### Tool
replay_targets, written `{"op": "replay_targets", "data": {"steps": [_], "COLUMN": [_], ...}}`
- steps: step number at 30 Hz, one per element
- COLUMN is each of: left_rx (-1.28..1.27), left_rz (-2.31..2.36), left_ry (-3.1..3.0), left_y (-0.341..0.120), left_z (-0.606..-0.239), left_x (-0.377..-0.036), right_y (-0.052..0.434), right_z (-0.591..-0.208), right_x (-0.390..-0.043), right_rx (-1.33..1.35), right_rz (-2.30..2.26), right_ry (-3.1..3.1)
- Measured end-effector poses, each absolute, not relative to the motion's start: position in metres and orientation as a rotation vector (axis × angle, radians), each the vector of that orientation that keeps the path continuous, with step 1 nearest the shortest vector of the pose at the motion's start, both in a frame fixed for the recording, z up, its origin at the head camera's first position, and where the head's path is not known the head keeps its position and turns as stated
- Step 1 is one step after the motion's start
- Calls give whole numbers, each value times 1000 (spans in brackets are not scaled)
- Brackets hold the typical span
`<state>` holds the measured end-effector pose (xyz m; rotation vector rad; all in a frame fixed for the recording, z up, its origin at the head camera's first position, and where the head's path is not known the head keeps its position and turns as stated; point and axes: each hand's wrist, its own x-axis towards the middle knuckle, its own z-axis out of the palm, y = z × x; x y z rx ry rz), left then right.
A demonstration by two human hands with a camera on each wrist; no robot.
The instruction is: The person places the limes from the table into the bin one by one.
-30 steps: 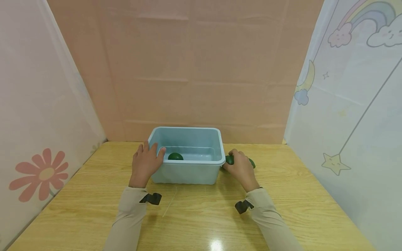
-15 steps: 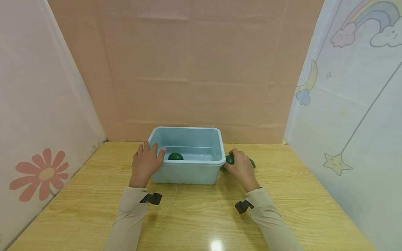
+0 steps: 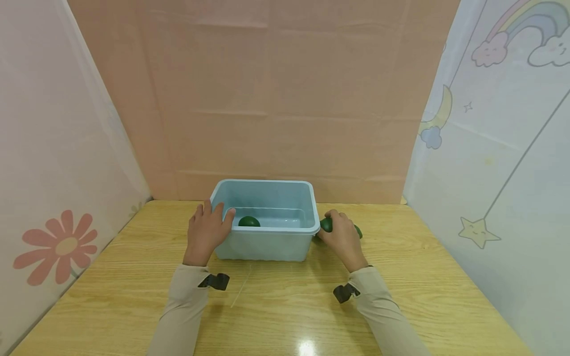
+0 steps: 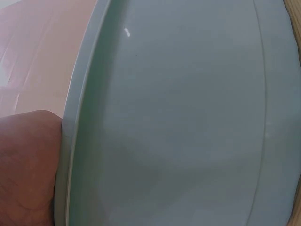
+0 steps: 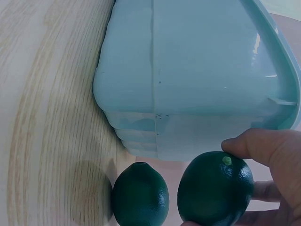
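Right hand (image 3: 342, 238) pinches a dark green lime (image 5: 215, 187) just outside the blue bin (image 3: 265, 247), rim up and leftward of the fingertips, while left hand (image 3: 206, 233) rests flat-fingered on the bin's far side.

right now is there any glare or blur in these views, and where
Head view: a bright glare spot sits on the table near the bottom edge, otherwise sharp. Left wrist view: the blue bin fills the frame, soft and featureless, with a tiny highlight near its rim. Right wrist view: the lime in the right hand is sharp; the table grain bends with lens distortion.
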<state>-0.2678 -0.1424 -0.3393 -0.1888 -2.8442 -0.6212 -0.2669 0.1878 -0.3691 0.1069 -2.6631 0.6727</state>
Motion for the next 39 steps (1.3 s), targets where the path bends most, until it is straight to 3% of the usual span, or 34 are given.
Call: {"op": "replay_targets", "data": {"steps": [39], "left_rx": [-181], "left_rz": [-618], "left_ry": [-2846], "left_y": [-141], "left_z": [-338], "left_x": [-267], "right_y": [187], "right_z": [-370], "right_x": [-267], "right_rx": [126], "right_rz": [704], "right_ry": [-2563]}}
